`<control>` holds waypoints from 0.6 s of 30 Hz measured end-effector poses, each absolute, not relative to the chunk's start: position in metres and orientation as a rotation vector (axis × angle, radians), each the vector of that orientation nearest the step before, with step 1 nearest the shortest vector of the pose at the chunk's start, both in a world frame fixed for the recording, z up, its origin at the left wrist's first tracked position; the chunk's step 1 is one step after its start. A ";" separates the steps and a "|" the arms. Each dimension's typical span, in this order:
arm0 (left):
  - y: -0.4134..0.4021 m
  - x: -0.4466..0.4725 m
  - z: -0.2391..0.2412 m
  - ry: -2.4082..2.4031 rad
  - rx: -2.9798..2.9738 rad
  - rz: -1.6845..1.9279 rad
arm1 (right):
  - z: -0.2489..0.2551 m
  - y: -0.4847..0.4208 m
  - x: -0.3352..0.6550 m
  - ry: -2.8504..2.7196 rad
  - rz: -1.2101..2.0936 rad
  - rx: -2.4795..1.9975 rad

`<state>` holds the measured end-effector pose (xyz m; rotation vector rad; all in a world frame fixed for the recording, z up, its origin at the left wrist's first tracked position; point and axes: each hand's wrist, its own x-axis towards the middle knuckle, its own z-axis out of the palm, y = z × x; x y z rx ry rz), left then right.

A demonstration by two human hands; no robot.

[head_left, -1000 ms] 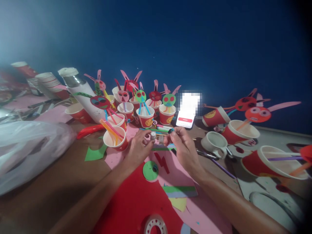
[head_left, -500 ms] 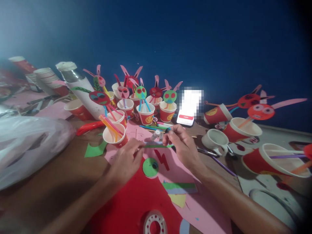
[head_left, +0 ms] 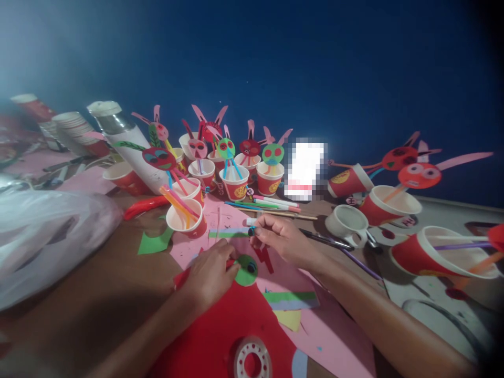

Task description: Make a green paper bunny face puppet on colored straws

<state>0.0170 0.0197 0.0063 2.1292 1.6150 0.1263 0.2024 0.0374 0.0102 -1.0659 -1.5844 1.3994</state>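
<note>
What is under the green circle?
The green circle lies on red paper and pink paper. The left hand covers its left edge, so what is beneath there is hidden.

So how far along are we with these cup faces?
Done: faced cups stand at the back. In hand: left hand pins a green disc; right hand holds a small tube. Left, probably: the disc shows one dark spot, no ears or straw.

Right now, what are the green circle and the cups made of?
Green circle: looks like matte craft paper or thin foam, flat with a cut edge. Cups: likely printed paper, with thin rolled rims and plain white insides.
</note>
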 end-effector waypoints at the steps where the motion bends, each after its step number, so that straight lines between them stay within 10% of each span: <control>1: 0.020 0.017 0.006 1.617 2.124 0.124 | 0.011 0.037 0.202 -1.591 1.408 -1.058; 18: 0.022 0.015 0.003 1.615 2.142 0.134 | 0.006 0.031 0.198 -1.891 1.147 -1.333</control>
